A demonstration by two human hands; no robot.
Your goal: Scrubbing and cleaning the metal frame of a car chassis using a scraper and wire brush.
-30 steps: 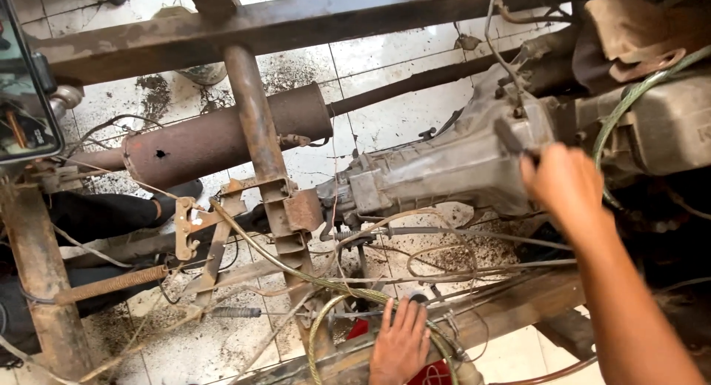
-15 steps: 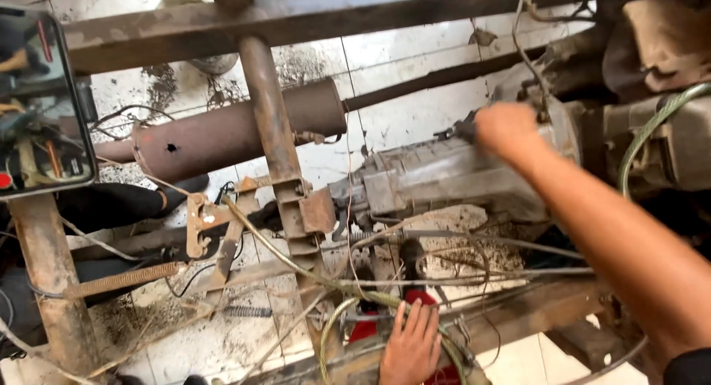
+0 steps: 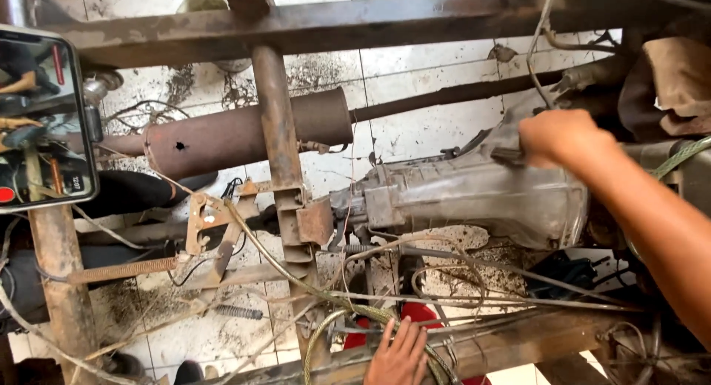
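Note:
I look down through a rusty vehicle frame (image 3: 311, 26) onto a grey metal gearbox (image 3: 481, 196) lying across the middle. My right hand (image 3: 563, 137) rests on the gearbox's upper right end, fingers closed around a dark tool whose tip (image 3: 506, 155) sticks out to the left. My left hand (image 3: 398, 355) lies flat, fingers spread, on a lower frame rail (image 3: 518, 340) beside a greenish hose (image 3: 326, 333) and a red object (image 3: 419, 313). A rusty exhaust silencer (image 3: 244, 133) runs to the left of the gearbox.
A phone (image 3: 41, 118) with a lit screen sits at the left edge. A rusty crossmember (image 3: 278, 155) with a bracket (image 3: 315, 222) stands left of the gearbox. Wires and cables (image 3: 474, 296) cross below it. Dirty white floor tiles (image 3: 422, 126) lie underneath. A spring (image 3: 122, 269) stretches lower left.
My right hand has moved leftward along the gearbox top, then settled near its right end. The view has shifted and the phone has come further into view. My left hand stays on the lower rail.

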